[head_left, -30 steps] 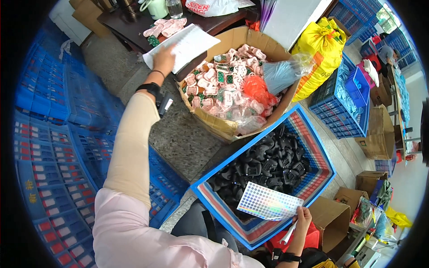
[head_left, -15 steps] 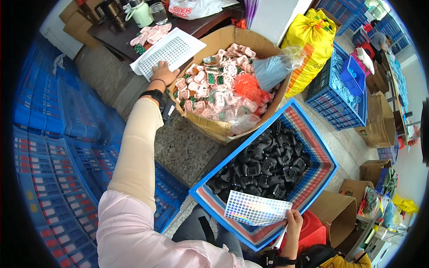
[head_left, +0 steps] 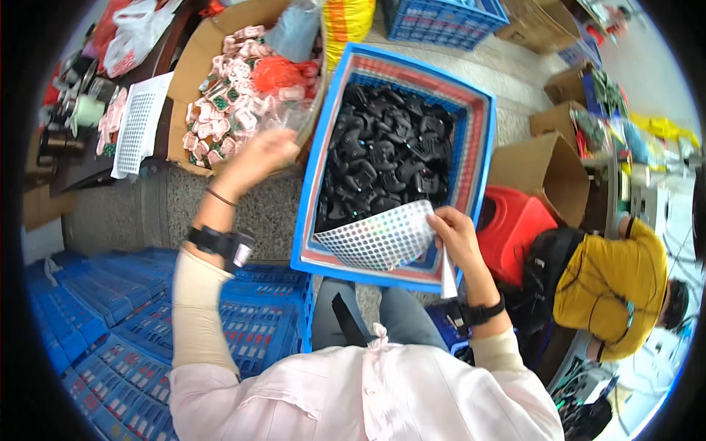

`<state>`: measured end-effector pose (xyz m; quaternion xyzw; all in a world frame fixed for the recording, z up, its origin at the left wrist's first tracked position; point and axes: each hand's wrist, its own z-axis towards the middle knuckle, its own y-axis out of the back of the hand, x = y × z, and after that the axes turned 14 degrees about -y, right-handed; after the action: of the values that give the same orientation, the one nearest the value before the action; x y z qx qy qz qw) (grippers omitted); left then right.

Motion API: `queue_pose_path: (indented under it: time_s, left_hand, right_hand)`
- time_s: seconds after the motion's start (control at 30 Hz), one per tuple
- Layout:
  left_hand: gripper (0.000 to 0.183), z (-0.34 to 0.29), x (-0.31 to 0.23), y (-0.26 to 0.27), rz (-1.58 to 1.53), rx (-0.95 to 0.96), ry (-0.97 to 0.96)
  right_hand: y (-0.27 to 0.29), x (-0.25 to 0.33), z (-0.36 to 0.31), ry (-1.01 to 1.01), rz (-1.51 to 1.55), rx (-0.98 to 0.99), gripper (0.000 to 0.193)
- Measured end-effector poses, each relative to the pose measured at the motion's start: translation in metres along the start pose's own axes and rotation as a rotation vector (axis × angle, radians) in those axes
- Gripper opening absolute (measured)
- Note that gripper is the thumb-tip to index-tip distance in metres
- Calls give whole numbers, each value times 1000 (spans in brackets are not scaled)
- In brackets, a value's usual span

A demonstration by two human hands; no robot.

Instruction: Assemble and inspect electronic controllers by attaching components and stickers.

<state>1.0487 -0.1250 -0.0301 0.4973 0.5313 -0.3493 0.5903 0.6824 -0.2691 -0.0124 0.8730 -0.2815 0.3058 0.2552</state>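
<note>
My right hand (head_left: pixel 457 237) pinches the corner of a sheet of round silvery stickers (head_left: pixel 382 239). The sheet slants over the near end of a blue crate (head_left: pixel 296 250). A narrow white strip (head_left: pixel 448 273) hangs below the same hand. Inside the crate lies a heap of black game controllers (head_left: pixel 386 147). My left hand (head_left: pixel 271 153) is in the air by the near edge of a cardboard box (head_left: pixel 193 70); its fingers are smeared by motion. The box holds pink plastic parts (head_left: pixel 220 110) with green circuit boards, a red bag and clear bags.
Another dotted sheet (head_left: pixel 140 121) lies on the dark table (head_left: pixel 92 162) at far left. Blue crates (head_left: pixel 250 316) stand at near left. To the right are a red stool (head_left: pixel 518 228), an open carton (head_left: pixel 540 173) and a person in a yellow top (head_left: pixel 614 290).
My left hand has left the dotted sheet on the table and moved toward the crate. My right hand still holds its sticker sheet. The view has turned to the right.
</note>
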Motion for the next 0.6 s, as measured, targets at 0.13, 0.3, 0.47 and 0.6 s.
queue_pose_path:
  time_s: [0.13,0.3,0.47,0.6]
  left_hand:
    - [44,-9,-48,-152,-335,393,-22]
    - [22,-27,-91,-254,-504,333,60]
    - [14,-47,-115,-321,-348,324,39]
    - [17,-56,-125,-354,-467,252,130]
  right_hand:
    - [14,-9,-27,81,82,91,19]
    - [57,-41,-71,109,126,92,19]
    - [96,-99,-114,154,204,57,19]
    - [123,-158,-159,196,620,-274,25]
